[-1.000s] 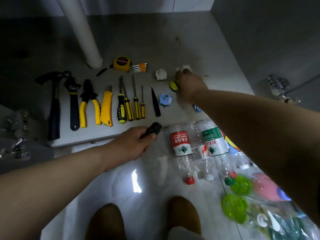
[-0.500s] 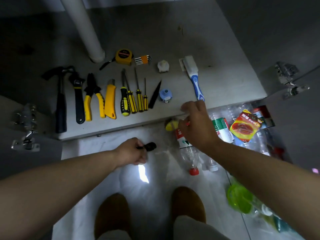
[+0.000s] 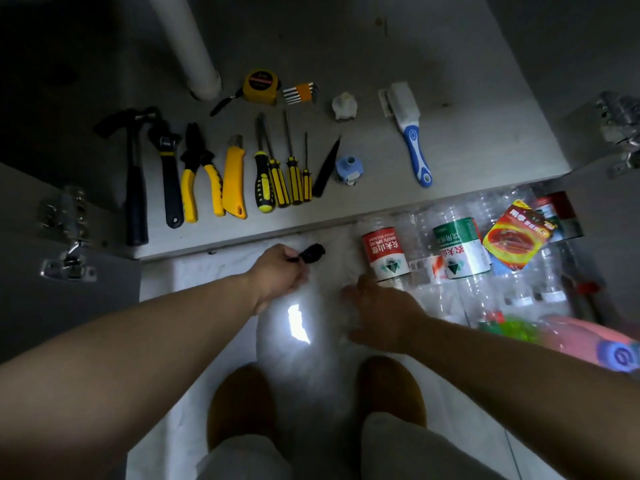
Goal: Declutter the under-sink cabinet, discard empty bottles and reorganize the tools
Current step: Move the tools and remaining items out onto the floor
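Since the earlier frame the right hand (image 3: 377, 306) has dropped from the cabinet's front edge to the pale floor, just left of the red-label bottle (image 3: 382, 256). The small yellow thing it carried is out of sight, and blur hides whether its fingers are curled or spread. The left hand (image 3: 280, 271), apart from it, grips a short black flashlight (image 3: 311, 253) near the cabinet lip.

The tools (image 3: 234, 178) already lie in a tidy row on the matte grey cabinet floor (image 3: 450, 81), far and left: steel shafts, rubbery yellow-and-black handles. Clearing the empties seems to be the step in hand. They lie on their sides on the near right, the green-label bottle (image 3: 457, 249) among them: thin, clear, ribbed plastic, likely to roll and crumple. With one hand holding the light, the next move probably calls for a firm one-handed grasp around a bottle's body.
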`<action>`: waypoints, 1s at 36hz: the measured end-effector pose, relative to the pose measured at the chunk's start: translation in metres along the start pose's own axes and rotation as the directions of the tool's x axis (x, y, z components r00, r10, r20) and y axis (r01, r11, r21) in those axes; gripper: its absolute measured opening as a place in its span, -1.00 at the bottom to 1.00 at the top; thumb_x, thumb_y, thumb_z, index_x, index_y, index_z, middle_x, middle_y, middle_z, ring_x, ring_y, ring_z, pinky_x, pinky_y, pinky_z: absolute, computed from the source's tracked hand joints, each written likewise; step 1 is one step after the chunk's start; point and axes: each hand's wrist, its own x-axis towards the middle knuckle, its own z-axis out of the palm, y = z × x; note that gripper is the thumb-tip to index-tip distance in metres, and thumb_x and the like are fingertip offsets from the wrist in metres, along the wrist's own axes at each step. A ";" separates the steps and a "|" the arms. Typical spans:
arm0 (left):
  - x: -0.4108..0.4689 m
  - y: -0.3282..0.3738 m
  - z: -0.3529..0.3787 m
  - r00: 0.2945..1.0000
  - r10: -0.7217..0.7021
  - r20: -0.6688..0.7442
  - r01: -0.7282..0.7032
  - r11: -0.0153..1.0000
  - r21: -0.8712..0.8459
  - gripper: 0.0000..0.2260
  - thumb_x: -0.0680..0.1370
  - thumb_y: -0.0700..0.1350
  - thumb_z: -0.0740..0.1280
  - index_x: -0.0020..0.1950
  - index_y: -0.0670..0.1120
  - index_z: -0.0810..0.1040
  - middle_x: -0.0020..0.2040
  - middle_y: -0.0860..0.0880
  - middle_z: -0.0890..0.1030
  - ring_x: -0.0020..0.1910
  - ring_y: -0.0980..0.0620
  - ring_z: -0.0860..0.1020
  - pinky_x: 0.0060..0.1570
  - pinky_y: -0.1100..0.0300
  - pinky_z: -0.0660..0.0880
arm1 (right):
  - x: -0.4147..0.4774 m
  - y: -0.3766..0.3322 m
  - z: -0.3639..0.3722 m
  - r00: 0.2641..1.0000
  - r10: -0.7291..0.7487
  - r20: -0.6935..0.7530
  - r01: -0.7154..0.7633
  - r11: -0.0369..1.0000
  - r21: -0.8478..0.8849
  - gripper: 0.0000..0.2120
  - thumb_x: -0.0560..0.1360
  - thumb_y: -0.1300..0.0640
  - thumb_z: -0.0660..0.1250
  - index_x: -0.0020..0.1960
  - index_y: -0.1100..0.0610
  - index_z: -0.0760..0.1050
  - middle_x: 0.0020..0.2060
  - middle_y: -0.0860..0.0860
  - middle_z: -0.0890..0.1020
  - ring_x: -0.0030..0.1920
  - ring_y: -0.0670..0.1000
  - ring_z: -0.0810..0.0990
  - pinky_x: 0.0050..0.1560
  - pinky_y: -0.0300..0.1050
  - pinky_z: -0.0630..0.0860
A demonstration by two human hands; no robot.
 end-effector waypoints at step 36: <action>0.003 -0.013 0.004 0.995 -0.028 0.093 0.029 1.000 -0.012 -0.78 0.60 -0.27 0.36 0.24 -0.16 0.54 0.13 -0.26 0.63 -0.02 -0.18 0.64 0.04 -0.02 0.63 | -0.010 0.002 0.025 0.992 -0.073 -0.105 0.051 0.979 -0.196 -0.24 0.47 0.06 0.45 0.52 0.05 0.09 0.32 0.17 0.37 -0.01 0.14 0.62 -0.24 -0.02 0.55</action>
